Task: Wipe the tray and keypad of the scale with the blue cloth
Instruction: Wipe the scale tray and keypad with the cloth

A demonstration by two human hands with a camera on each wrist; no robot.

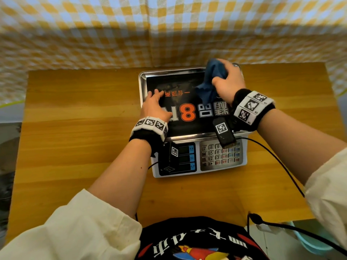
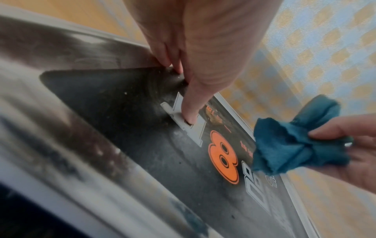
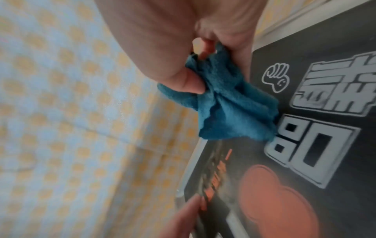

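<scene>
The scale (image 1: 197, 171) stands on a wooden table, its keypad (image 1: 220, 155) at the front right. Its steel tray (image 1: 142, 79) carries a black mat (image 1: 174, 126) with an orange 8. My right hand (image 1: 229, 79) grips the bunched blue cloth (image 1: 212, 81) over the tray's far right corner. The cloth's loose end hangs down toward the mat (image 3: 325, 145); whether it touches, I cannot tell. In the right wrist view the thumb (image 3: 189, 83) pinches the cloth (image 3: 230, 112). My left hand (image 1: 154, 104) lies flat on the tray's left side, its thumb (image 2: 191, 103) pressing the mat (image 2: 122, 112).
A yellow-and-white checked curtain (image 1: 169, 34) hangs right behind the table's far edge. The scale's display panel (image 1: 185, 158) sits left of the keypad. A black cable (image 1: 281, 162) runs from my right wrist across the table (image 1: 75, 128). A pale blue basin (image 1: 311, 246) shows at bottom right.
</scene>
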